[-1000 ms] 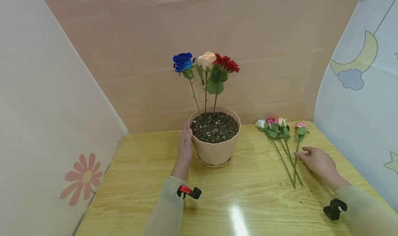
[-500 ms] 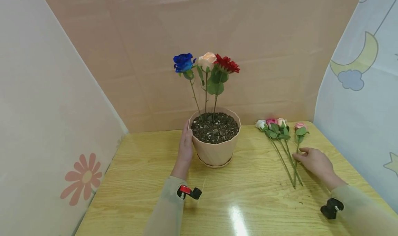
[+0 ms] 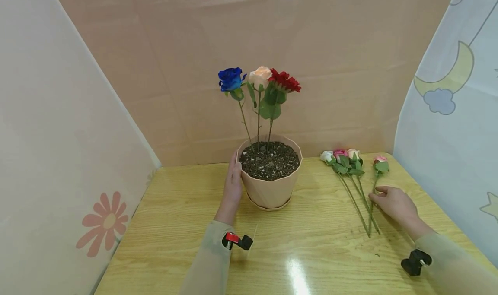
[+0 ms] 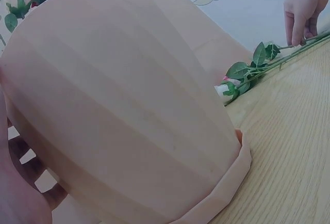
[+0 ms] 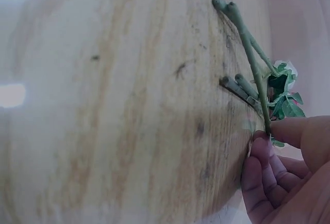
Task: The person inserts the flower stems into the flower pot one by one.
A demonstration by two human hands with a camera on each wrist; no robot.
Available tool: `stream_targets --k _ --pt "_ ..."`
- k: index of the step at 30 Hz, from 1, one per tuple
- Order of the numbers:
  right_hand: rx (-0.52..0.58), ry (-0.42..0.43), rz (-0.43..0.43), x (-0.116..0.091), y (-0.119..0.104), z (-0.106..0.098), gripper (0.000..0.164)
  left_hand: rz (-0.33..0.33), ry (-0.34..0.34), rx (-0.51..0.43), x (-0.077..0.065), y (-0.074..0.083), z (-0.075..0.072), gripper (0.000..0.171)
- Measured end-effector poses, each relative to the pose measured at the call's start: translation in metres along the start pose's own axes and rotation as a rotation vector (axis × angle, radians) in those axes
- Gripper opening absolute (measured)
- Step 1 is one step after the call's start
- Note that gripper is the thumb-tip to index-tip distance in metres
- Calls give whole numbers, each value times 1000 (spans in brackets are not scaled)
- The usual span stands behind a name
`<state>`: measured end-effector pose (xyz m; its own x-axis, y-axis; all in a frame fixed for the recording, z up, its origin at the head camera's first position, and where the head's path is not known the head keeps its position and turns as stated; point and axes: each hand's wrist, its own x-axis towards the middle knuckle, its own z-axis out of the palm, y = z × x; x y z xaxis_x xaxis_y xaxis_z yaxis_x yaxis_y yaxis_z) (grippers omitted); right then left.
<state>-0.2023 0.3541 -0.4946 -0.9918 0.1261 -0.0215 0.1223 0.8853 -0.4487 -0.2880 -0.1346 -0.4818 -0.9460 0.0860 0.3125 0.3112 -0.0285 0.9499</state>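
Note:
My left hand point(image 3: 232, 182) rests against the left side of a beige flowerpot point(image 3: 269, 191), its fingers reaching up to the rim. Dark soil point(image 3: 272, 163) fills the pot. A blue rose point(image 3: 230, 80), a peach rose point(image 3: 260, 77) and a red flower point(image 3: 286, 81) stand upright in the soil. At the right, my right hand point(image 3: 394, 203) pinches the stem of a pink rose point(image 3: 381, 164) between thumb and fingertips. In the right wrist view, that green stem point(image 5: 253, 64) runs from the fingertips close over the table.
White point(image 3: 327, 157), magenta point(image 3: 340, 153) and cream point(image 3: 353, 153) roses lie together left of my right hand, stems toward me. The pot stands on a saucer point(image 3: 268, 207) on the wooden table point(image 3: 186, 243). A beige backdrop point(image 3: 186, 70) rises behind, with printed cloths at both sides.
My right hand has shifted slightly and its fingers have closed on the pink rose's stem. That rose's bloom has turned and moved a little right. The left hand stays at the pot.

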Motion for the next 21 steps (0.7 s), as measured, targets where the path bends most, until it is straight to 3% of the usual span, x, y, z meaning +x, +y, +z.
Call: stream_targets --k 9,21 --pt "157 1 47 -5 4 -1 67 -8 15 12 0 -1 1 62" --pt "210 60 66 -14 -7 -16 62 1 15 10 0 -1 2 61"
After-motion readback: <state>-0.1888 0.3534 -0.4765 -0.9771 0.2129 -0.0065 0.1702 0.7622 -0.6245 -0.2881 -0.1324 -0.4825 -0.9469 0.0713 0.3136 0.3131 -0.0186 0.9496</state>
